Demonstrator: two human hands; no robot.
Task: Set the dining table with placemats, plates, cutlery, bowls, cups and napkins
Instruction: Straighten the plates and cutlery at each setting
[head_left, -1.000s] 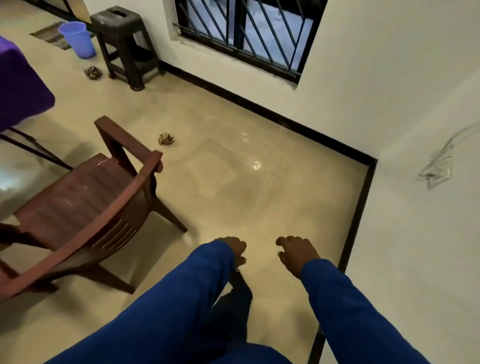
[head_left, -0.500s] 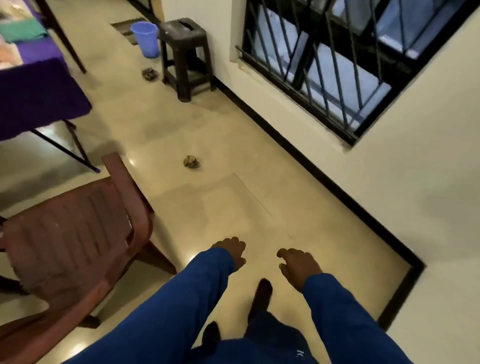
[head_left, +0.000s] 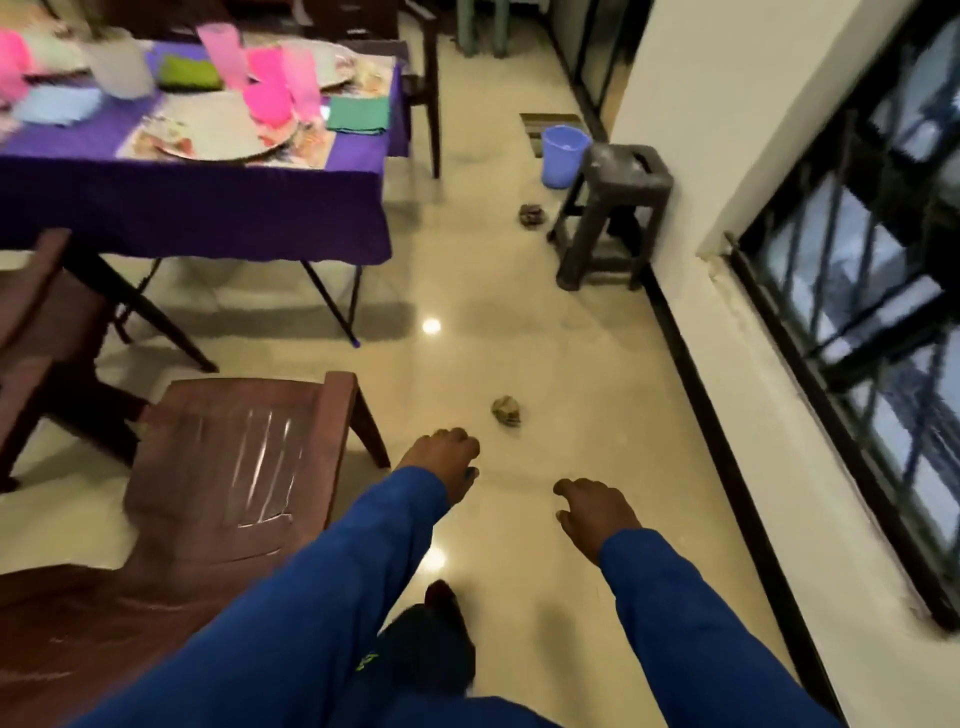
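Purple cloth covers the counter (head_left: 197, 208) at the upper left, well away from both hands. On it, going left to right: one pink cup at the far left edge (head_left: 13, 65), a white pitcher-like vessel (head_left: 118, 67), a pale blue napkin (head_left: 57, 106), a green folded thing (head_left: 189, 73), then three more pink cups bunched together (head_left: 270, 78); the blur makes the count of four a best reading. Two round plates show clearly, the near plate (head_left: 218, 132) on a patterned placemat (head_left: 311, 148) and a far plate (head_left: 335, 65) behind the cups. One green napkin (head_left: 358, 115) lies at the counter's right end. Cutlery and bowls are too smeared to pick out.

Below the counter, two brown chairs: one at the left edge (head_left: 31, 312), one nearer (head_left: 234, 457), just beside the left hand.

Left hand (head_left: 444, 460) hangs in a blue sleeve, fingers curled loosely, nothing in it. Right hand (head_left: 595, 512), same sleeve, fingers slack and slightly apart, also empty. Both hover over the floor (head_left: 519, 338), near one crumpled scrap (head_left: 506, 410).

Farther right: a second scrap (head_left: 531, 214), one blue bucket (head_left: 563, 156), one dark stool (head_left: 613, 218), and the barred window (head_left: 857, 312).
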